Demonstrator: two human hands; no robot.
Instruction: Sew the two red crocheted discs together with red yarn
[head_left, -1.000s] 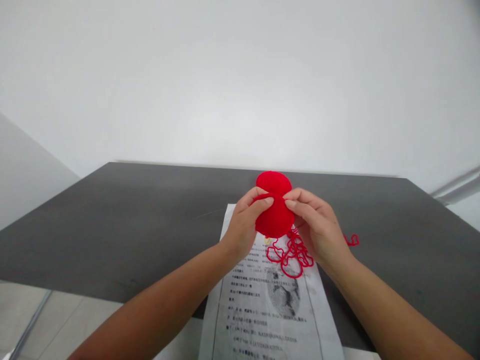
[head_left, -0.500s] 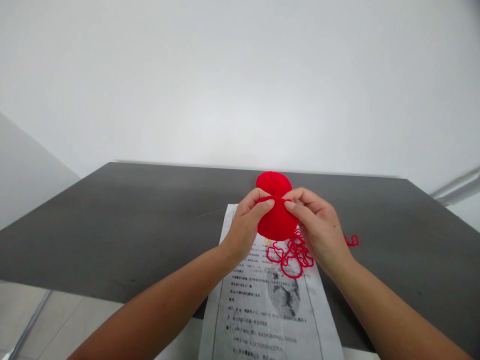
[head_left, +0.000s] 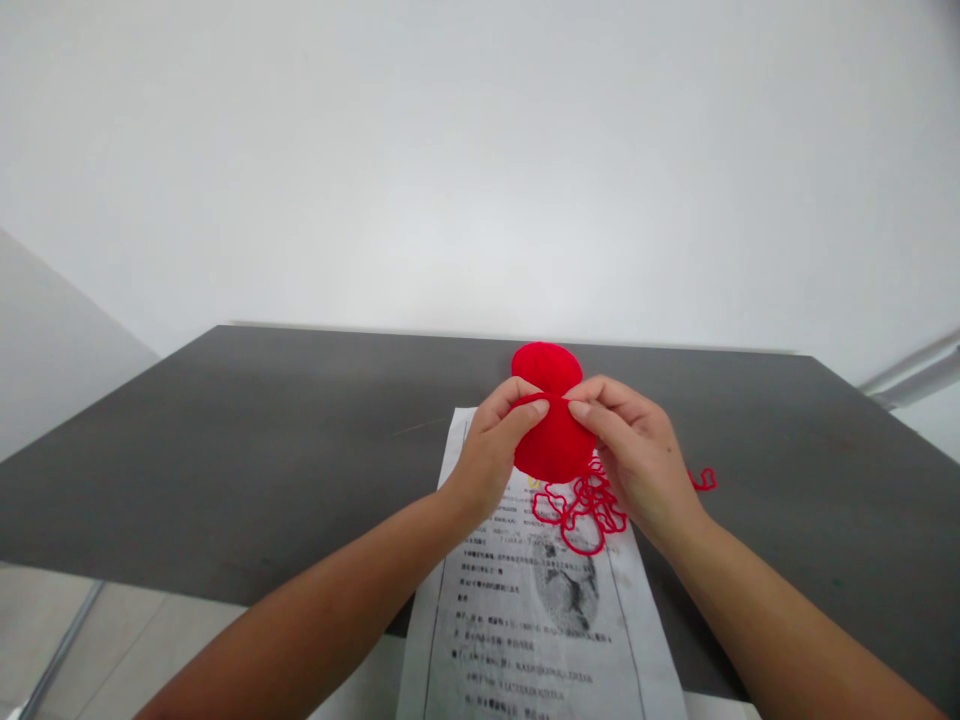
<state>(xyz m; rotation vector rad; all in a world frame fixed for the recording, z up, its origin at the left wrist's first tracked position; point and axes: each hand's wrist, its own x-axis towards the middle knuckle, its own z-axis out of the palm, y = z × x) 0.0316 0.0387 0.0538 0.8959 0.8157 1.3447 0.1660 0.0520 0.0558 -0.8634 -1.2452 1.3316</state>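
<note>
Between both hands I hold up a round red crocheted piece (head_left: 553, 448), pinched along its upper edge. My left hand (head_left: 499, 435) is closed on its left side, thumb in front. On its right side my right hand (head_left: 634, 435) pinches the same edge with thumb and fingers. Just behind the piece sits a red ball of yarn (head_left: 546, 366), partly covered by it. Loose red yarn (head_left: 586, 510) lies in tangled loops below my hands on a printed paper sheet (head_left: 517, 610). Fingertips behind the piece are hidden.
The dark grey table (head_left: 300, 450) reaches back to a white wall (head_left: 480, 170). A yellow bit (head_left: 534, 481) shows on the sheet beside the yarn. A short red yarn end (head_left: 705, 479) lies right of my right wrist. The sheet hangs past the front edge.
</note>
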